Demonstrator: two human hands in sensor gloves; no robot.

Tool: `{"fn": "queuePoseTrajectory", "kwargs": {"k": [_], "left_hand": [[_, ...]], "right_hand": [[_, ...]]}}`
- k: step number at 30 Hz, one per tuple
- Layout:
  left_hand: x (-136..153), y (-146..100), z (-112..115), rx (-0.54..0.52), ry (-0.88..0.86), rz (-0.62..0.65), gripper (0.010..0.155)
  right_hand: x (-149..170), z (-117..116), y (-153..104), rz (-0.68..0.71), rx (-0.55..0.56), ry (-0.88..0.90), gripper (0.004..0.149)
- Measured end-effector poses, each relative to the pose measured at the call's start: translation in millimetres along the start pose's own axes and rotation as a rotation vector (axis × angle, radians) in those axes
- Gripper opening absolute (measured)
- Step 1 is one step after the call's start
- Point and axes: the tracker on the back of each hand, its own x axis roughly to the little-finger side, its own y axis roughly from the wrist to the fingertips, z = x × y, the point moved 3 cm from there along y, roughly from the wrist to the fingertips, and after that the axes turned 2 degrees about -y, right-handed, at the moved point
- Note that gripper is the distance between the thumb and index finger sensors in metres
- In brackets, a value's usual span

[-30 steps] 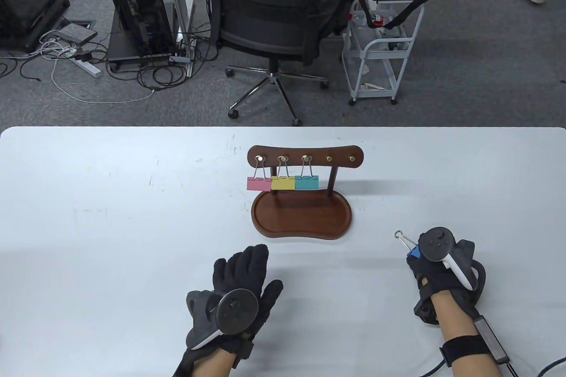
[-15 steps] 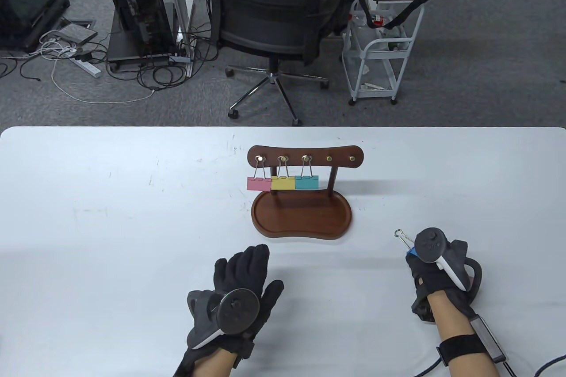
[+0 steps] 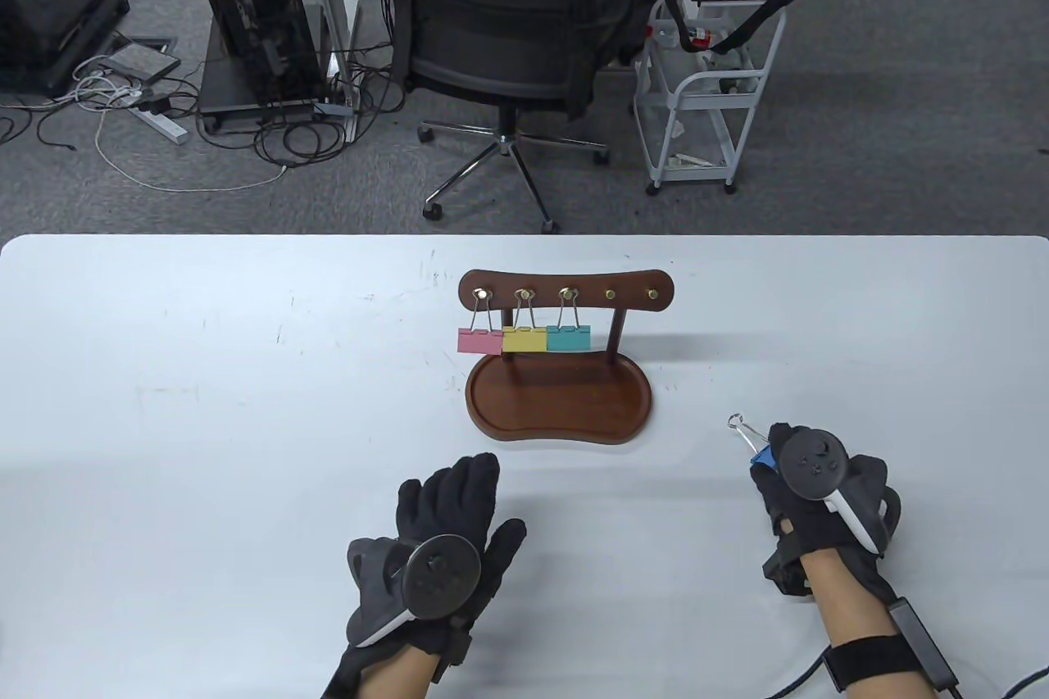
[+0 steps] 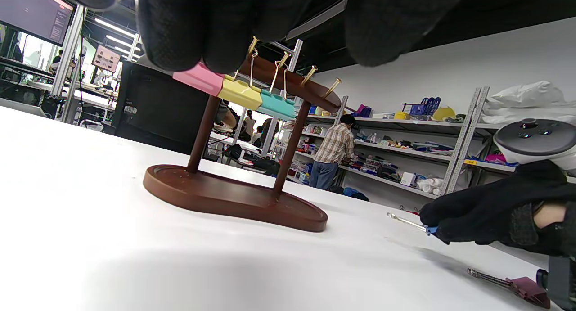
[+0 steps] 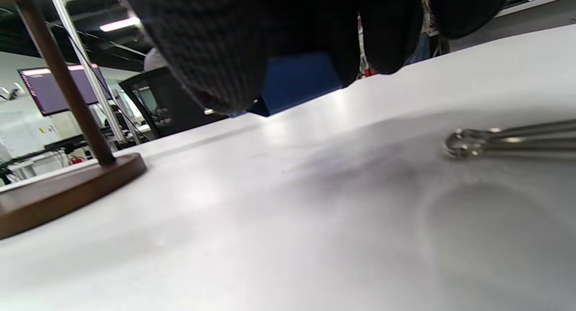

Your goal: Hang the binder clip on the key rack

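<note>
- Table view: right hand [image 3: 807, 486] grips a blue clip [image 3: 763, 456] low over the table, right of the rack [image 3: 565, 293], wire loop [image 3: 737, 424] pointing up-left; left hand [image 3: 442, 535] rests flat, fingers spread, holding nothing; three clips hang on the left pegs, two right pegs [image 3: 610, 293] bare. Step in hand, I judge: clip picked up, carry to a free peg next
- Left wrist view: fingers [image 4: 468, 212] pinch the clip body, loop free; a maroon clip [image 4: 524, 287] lies beside
- Right wrist view: blue clip [image 5: 299, 79] sits between curled fingers [image 5: 216, 45]; next move needs the loop lifted over a peg
</note>
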Motion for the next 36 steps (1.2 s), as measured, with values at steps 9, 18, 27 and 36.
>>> {"fn": "queuePoseTrajectory", "kwargs": {"k": [9,18,27,36], "left_hand": [[1.1,-0.3,-0.5,-0.002,-0.001,-0.005,0.079],[0.3,0.2,0.0,0.0,-0.001,-0.003,0.079],[0.8,-0.1,-0.2,0.001,-0.002,-0.005,0.079],[-1.1,0.6,1.3,0.003,-0.003,0.001,0.079]], "right_hand": [[-15.7,31.0,-17.1,0.094,0.133,0.084,0.07],[-36.2,71.4,-34.6,0.15,0.281,0.188,0.071],[-55.3,99.2,-43.6,0.176,0.364,0.285,0.071],[-81.7,112.7,-40.2,0.179,0.406,0.38,0.071]]}}
